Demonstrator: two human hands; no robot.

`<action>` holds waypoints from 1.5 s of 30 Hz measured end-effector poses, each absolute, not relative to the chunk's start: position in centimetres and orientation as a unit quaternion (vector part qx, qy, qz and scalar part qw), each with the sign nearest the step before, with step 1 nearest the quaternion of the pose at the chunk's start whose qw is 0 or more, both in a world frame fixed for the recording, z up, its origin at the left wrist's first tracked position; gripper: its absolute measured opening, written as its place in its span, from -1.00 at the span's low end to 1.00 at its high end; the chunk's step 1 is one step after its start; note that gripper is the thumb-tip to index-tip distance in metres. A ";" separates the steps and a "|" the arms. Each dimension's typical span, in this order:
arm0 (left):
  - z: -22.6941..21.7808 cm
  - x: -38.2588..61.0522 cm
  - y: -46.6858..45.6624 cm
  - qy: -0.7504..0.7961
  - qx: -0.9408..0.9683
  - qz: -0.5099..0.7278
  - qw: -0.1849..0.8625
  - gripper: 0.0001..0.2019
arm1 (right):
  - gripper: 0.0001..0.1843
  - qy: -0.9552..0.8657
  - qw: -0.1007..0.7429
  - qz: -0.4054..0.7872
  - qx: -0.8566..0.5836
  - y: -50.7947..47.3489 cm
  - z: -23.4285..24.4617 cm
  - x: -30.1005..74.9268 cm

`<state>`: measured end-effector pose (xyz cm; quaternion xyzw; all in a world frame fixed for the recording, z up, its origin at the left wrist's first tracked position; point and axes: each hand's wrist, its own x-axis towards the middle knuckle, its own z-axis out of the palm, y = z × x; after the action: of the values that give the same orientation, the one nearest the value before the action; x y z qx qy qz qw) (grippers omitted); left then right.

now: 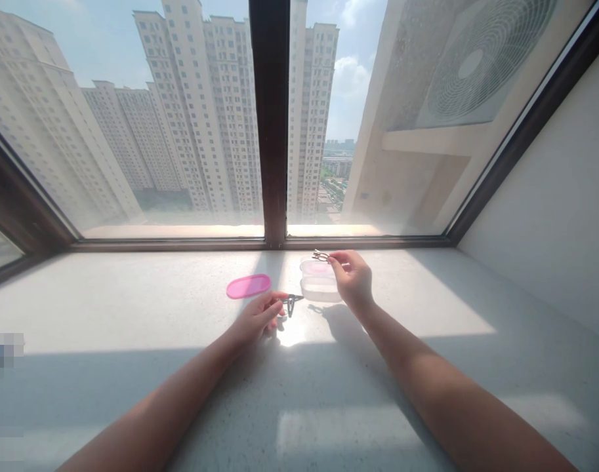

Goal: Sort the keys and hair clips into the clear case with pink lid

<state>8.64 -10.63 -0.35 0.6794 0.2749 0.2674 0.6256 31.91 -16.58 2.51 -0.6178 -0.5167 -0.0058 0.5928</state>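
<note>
A pale stone windowsill (132, 314) runs under a wide window (269, 118), beyond which stand tower blocks (201, 105) and, at far right, an outdoor fan unit (476, 65). A white wall (550, 196) closes the scene on the right. Sunlight falls across the middle of the sill.

The left hand (257, 318) rests low on the sill, its thumb and fingers pinched on a dark clip (290, 303), which points right toward the base of a clear container (319, 288). The right hand (353, 278) is raised just above the container's far rim, its fingertips closed on a small metal clip (321, 255) held out to the left over the open top. The container stands lidless near the window frame, between the two hands. Its pink lid (248, 286) lies flat on the sill just to its left, apart from it. Whether the container already holds anything cannot be told through the glare.

Step in hand, as judged from this layout: clips are being handled one per hand at the open container, with the right-hand clip poised over the opening. A move at this point would call for keeping the metal clip centred above the opening rather than over the rim, a light grip so that the thin clip does not twist, and enough room for the left hand's clip beside the container wall.
</note>
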 end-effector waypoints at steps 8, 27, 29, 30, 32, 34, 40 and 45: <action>-0.3 8.8 -10.8 0.275 0.717 0.240 0.595 -0.58 | -0.93 -0.507 0.579 -0.180 -0.613 -15.2 0.5 36.7; -1.0 8.6 -10.2 0.255 0.690 0.255 0.628 -0.62 | -0.85 -0.703 0.436 -0.044 -0.560 -16.0 0.0 36.2; -0.9 8.5 -10.2 0.256 0.691 0.255 0.626 -0.62 | -0.86 -0.726 0.411 -0.034 -0.551 -16.3 0.3 35.8; -0.9 8.5 -10.2 0.259 0.690 0.254 0.626 -0.62 | -0.87 -0.737 0.397 -0.033 -0.546 -16.4 0.5 35.6; -0.7 8.4 -10.2 0.265 0.690 0.255 0.623 -0.62 | -0.91 -0.756 0.372 -0.041 -0.537 -16.6 0.8 35.1; -0.5 8.4 -10.2 0.270 0.691 0.262 0.617 -0.62 | -0.94 -0.776 0.342 -0.050 -0.527 -16.8 1.0 34.8; 0.1 8.2 -10.0 0.263 0.687 0.306 0.604 -0.66 | -0.86 -0.806 0.270 -0.043 -0.525 -17.1 1.4 34.8; 0.4 8.0 -9.9 0.276 0.680 0.328 0.595 -0.68 | -0.85 -0.807 0.238 -0.056 -0.537 -17.1 1.4 34.9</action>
<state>7.98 -9.89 0.41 0.6796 0.2756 0.3282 0.5954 34.90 -17.09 1.43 -0.5368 -0.8074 -0.0562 0.2381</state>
